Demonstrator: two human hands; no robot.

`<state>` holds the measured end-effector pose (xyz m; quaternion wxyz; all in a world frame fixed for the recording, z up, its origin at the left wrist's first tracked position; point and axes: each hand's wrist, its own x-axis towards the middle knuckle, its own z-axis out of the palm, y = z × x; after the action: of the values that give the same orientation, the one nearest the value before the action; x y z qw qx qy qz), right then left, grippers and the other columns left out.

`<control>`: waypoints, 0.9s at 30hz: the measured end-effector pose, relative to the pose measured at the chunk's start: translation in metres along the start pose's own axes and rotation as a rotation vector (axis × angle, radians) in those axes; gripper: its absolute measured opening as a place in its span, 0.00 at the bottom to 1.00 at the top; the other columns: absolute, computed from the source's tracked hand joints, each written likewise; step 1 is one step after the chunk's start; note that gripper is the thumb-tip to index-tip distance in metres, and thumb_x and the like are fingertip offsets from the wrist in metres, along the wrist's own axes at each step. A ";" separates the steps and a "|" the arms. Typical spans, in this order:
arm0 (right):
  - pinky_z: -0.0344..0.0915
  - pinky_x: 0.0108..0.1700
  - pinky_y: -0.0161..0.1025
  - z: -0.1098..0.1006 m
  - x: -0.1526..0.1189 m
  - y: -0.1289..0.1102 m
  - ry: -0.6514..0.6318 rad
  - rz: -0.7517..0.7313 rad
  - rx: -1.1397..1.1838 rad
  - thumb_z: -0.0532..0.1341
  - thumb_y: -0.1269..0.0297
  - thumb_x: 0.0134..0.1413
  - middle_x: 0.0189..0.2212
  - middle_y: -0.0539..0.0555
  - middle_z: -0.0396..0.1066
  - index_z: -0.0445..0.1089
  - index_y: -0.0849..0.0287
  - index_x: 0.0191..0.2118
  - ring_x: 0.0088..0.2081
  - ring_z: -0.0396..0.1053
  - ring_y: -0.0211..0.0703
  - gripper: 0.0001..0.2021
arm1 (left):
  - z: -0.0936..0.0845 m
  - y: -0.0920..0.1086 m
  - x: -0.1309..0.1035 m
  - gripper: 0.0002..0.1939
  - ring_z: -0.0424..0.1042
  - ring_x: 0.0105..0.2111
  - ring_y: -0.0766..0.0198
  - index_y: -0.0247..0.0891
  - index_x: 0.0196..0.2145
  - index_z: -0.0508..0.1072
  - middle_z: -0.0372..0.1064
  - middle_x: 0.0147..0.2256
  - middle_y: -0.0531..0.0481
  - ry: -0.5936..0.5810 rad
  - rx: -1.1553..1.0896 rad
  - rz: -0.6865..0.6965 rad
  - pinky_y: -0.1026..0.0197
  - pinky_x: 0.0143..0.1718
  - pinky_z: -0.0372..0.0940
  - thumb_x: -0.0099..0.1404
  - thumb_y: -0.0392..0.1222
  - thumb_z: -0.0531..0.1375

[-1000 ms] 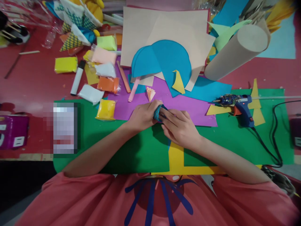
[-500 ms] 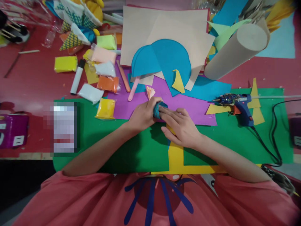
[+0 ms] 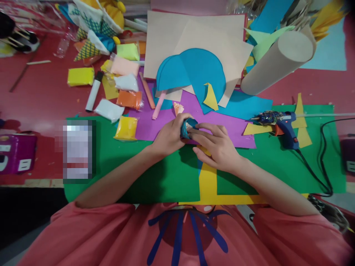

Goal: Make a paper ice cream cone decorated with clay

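My left hand [image 3: 168, 137] is wrapped round a small blue paper cone [image 3: 185, 127] with a dark criss-cross pattern, its mouth turned toward my right hand. Something pale shows inside the mouth. My right hand [image 3: 217, 147] has its fingers stretched and apart, with fingertips at or just inside the cone's opening; I cannot tell how deep they reach. Below that hand lies a yellow paper strip [image 3: 208, 181] on the green sheet [image 3: 133, 177]. A small pleated peach paper piece [image 3: 178, 108] rests just beyond my left hand on the purple sheet [image 3: 230, 127].
At right a blue glue gun [image 3: 287, 125] lies on yellow scraps, its cord trailing toward me. A beige paper roll [image 3: 273, 62] lies behind it. Blue cut paper [image 3: 205, 70] covers beige sheets. Clay packets [image 3: 126, 127], a marker [image 3: 94, 91] and a blurred rectangular object [image 3: 77, 151] are at left.
My right hand has drawn back slightly from the cone and its fingers have spread, so more of the cone's mouth shows. My left hand keeps its hold. The view has shifted slightly.
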<state>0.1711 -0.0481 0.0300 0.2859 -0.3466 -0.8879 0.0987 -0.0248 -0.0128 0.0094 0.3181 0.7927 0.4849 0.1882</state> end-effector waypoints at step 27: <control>0.69 0.52 0.49 0.000 -0.005 0.005 0.096 0.022 0.168 0.56 0.69 0.62 0.52 0.65 0.74 0.66 0.63 0.58 0.55 0.72 0.52 0.19 | 0.003 0.005 -0.003 0.27 0.76 0.46 0.52 0.41 0.52 0.60 0.73 0.47 0.46 -0.036 -0.030 0.004 0.56 0.39 0.71 0.54 0.43 0.60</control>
<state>0.1768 -0.0482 0.0258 0.3550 -0.3358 -0.8579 0.1591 -0.0215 -0.0179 0.0108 0.3384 0.7921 0.4744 0.1816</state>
